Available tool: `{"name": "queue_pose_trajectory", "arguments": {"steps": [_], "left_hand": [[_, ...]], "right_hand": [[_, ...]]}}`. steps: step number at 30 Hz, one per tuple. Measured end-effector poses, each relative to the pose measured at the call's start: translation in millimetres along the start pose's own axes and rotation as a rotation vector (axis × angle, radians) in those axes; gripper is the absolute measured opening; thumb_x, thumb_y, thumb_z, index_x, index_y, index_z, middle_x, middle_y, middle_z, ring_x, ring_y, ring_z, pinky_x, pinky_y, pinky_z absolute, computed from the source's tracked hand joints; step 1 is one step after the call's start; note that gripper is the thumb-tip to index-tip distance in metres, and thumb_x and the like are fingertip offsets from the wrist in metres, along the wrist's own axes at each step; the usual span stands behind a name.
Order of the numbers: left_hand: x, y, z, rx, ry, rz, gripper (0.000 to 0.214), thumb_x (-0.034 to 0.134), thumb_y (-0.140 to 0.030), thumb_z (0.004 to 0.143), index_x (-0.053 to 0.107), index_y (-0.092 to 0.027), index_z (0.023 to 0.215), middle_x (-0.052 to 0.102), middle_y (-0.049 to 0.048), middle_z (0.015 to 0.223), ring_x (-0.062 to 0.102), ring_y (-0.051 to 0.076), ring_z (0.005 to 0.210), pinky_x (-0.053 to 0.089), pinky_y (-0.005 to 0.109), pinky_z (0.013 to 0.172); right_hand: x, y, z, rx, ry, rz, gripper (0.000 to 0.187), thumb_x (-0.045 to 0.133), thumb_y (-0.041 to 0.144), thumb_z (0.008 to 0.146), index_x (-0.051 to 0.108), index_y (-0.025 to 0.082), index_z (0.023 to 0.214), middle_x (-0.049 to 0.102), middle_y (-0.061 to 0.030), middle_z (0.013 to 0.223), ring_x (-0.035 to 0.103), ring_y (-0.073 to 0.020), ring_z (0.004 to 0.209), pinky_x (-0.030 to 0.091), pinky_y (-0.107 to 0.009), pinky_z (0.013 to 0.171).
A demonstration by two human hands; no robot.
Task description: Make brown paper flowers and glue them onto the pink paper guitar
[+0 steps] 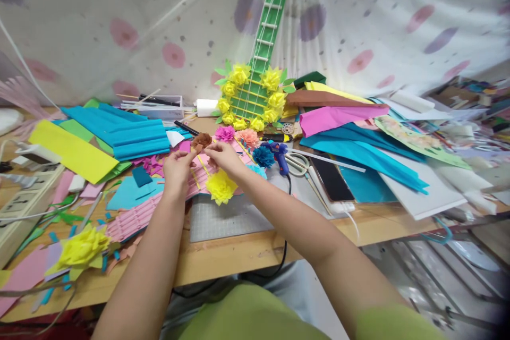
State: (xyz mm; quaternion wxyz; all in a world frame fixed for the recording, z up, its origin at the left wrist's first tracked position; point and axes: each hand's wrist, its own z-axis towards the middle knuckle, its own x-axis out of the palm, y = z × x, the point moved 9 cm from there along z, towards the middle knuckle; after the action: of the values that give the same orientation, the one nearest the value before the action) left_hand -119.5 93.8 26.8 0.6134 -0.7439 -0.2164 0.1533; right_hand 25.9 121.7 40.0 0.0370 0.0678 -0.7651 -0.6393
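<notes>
My left hand point(178, 166) and my right hand point(223, 155) meet over a pink paper guitar shape point(139, 215) lying on the wooden table point(239, 255). Both hands pinch a small brown paper piece point(198, 147) between their fingertips. A brown paper flower point(202, 139) sits just behind the fingers. A yellow paper flower point(220, 186) lies under my right wrist. Pink point(225, 133), peach point(248, 138) and blue point(263, 156) paper flowers lie to the right of the hands.
A green paper guitar with yellow flowers point(255, 96) leans on the curtain behind. A blue glue gun point(280, 155), scissors point(297, 162) and a phone point(330, 178) lie right of the hands. Coloured paper sheets point(119, 130) cover both sides. A grey cutting mat point(229, 218) is near the edge.
</notes>
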Motion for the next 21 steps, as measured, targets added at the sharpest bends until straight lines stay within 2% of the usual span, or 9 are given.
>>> {"name": "queue_pose_trajectory", "arguments": {"steps": [4, 8, 12, 15, 19, 21], "left_hand": [[-0.7, 2, 4, 0.002, 0.003, -0.014, 0.036, 0.078, -0.031, 0.047, 0.055, -0.014, 0.069, 0.055, -0.0049, 0.056, 0.049, 0.007, 0.047, 0.035, 0.021, 0.049], [3.3, 3, 1, 0.005, 0.009, -0.024, 0.030, 0.076, -0.027, 0.051, 0.055, -0.015, 0.069, 0.053, -0.0049, 0.052, 0.049, 0.008, 0.047, 0.036, 0.021, 0.049], [5.3, 3, -1, 0.007, 0.051, 0.008, 0.030, 0.075, -0.028, 0.053, 0.054, -0.016, 0.070, 0.052, -0.0047, 0.052, 0.049, 0.008, 0.046, 0.035, 0.020, 0.046], [0.0, -5, 7, 0.038, 0.085, 0.081, 0.032, 0.073, -0.030, 0.054, 0.054, -0.017, 0.076, 0.054, -0.0038, 0.059, 0.051, 0.010, 0.049, 0.033, 0.020, 0.043], [-15.1, -28, 31, 0.202, 0.004, 0.212, 0.031, 0.067, -0.012, 0.050, 0.050, -0.019, 0.075, 0.050, -0.0058, 0.062, 0.048, 0.008, 0.054, 0.037, 0.020, 0.052], [-13.9, -36, 42, 0.274, 0.005, 0.291, 0.030, 0.062, -0.008, 0.050, 0.049, -0.019, 0.075, 0.050, -0.0054, 0.064, 0.048, 0.009, 0.057, 0.039, 0.021, 0.057]], "right_hand": [[10, -4, 4, 0.058, -0.053, 0.093, 0.012, 0.062, 0.018, 0.077, 0.054, 0.016, 0.069, 0.049, 0.0074, 0.052, 0.044, -0.0040, 0.046, 0.036, -0.016, 0.047], [9, -7, 5, 0.083, -0.126, 0.187, 0.012, 0.061, 0.012, 0.075, 0.052, 0.016, 0.068, 0.049, 0.0080, 0.055, 0.042, -0.0024, 0.047, 0.034, -0.015, 0.048], [4, -4, 6, 0.060, -0.148, 0.185, 0.012, 0.058, 0.010, 0.075, 0.051, 0.016, 0.068, 0.050, 0.0079, 0.054, 0.045, -0.0031, 0.048, 0.035, -0.015, 0.048], [-7, -1, 7, 0.074, -0.102, 0.116, 0.014, 0.058, 0.008, 0.073, 0.050, 0.016, 0.065, 0.051, 0.0069, 0.052, 0.049, -0.0048, 0.047, 0.038, -0.016, 0.046], [-19, -9, 15, 0.191, 0.039, -0.118, 0.018, 0.067, 0.006, 0.062, 0.052, 0.015, 0.058, 0.053, 0.0039, 0.043, 0.048, -0.0065, 0.040, 0.038, -0.016, 0.040], [-23, -13, 23, 0.205, 0.076, -0.203, 0.021, 0.069, 0.002, 0.056, 0.052, 0.015, 0.053, 0.052, 0.0027, 0.039, 0.046, -0.0069, 0.035, 0.035, -0.017, 0.036]]}}
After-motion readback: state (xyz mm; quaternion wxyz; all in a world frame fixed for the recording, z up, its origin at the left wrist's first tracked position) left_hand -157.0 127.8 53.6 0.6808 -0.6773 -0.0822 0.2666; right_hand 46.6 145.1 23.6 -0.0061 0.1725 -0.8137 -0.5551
